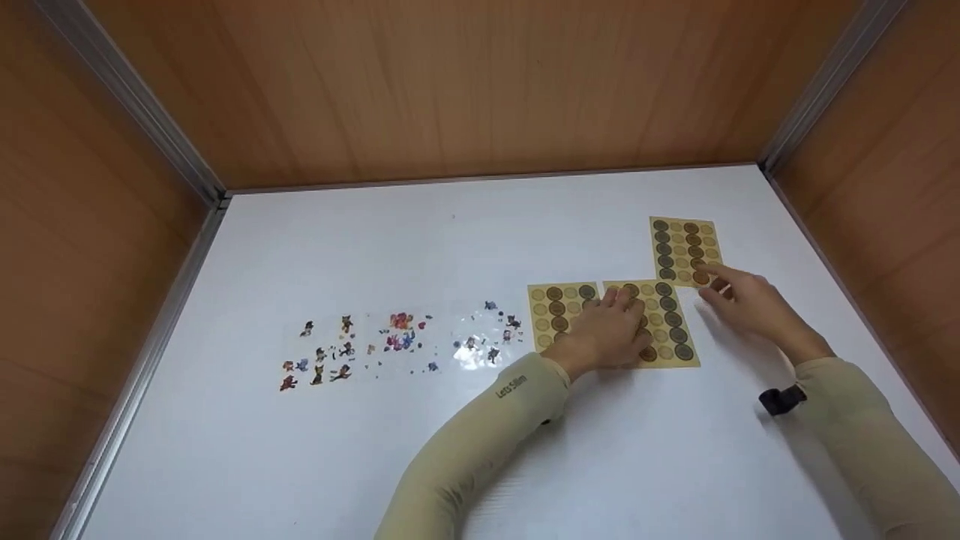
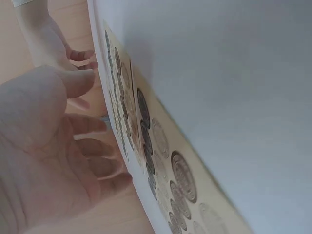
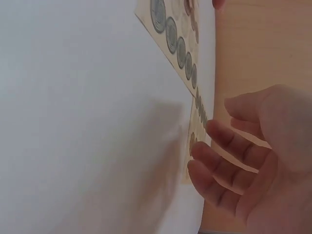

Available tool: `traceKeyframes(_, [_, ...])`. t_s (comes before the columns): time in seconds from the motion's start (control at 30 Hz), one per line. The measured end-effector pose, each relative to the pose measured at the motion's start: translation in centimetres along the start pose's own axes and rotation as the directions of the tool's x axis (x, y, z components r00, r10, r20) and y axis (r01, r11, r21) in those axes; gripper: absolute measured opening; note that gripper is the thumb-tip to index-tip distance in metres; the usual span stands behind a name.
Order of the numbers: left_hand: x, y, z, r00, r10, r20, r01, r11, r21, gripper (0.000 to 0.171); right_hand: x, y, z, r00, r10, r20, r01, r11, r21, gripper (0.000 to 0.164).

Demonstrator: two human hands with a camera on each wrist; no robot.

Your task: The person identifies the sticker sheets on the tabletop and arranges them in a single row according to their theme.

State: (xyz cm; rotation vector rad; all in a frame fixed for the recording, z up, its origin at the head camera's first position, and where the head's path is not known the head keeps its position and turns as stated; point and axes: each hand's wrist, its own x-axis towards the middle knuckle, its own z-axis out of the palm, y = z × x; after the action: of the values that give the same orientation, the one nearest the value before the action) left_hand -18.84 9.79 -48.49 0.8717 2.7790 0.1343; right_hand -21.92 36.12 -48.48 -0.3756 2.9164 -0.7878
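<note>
Three yellowish sheets printed with rows of round coin pictures lie on the right half of the white table in the head view. My left hand [image 1: 606, 331] rests over the middle coin sheet [image 1: 667, 330], its fingers pointing away and partly covering it. To its left is another coin sheet [image 1: 556, 307], partly hidden by that hand. My right hand [image 1: 754, 304] is at the near right corner of the farther coin sheet [image 1: 679, 251], fingers loosely bent. Whether its fingertips touch the paper cannot be told. The right wrist view shows nothing held in the right hand [image 3: 258, 156].
Three clear sheets of small colourful figure stickers lie in a row on the left: a left one [image 1: 319, 360], a middle one [image 1: 401, 341] and a right one [image 1: 487, 334] with glare. Wooden panels [image 1: 480, 90] wall in the table's back and sides.
</note>
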Motion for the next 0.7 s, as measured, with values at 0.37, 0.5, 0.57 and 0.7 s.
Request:
traceKeyframes(0.37, [4.3,-1.6,-0.9,0.993,0.036,-0.112,-0.051,0.990,-0.134,0.049,2.2,4.0,-1.2,0.997,0.070,0.028,-0.071,0.997,0.014,0.065])
traceKeyframes(0.5, [5.6,-2.4,-0.7,0.994,0.020,-0.105,-0.035,0.989,-0.146,0.048,2.9,5.1,-1.3,0.988,0.116,0.104,-0.121,0.992,0.043,0.072])
traceKeyframes(0.57, [6.3,-2.6,-0.5,0.995,0.014,-0.100,-0.030,0.988,-0.152,0.047,3.3,5.3,-1.2,0.981,0.142,0.130,-0.151,0.987,0.055,0.075])
traceKeyframes(0.7, [7.7,-2.8,-0.1,0.997,-0.008,-0.080,-0.004,0.988,-0.153,0.042,3.7,5.7,-0.8,0.972,0.188,0.143,-0.196,0.979,0.047,0.078])
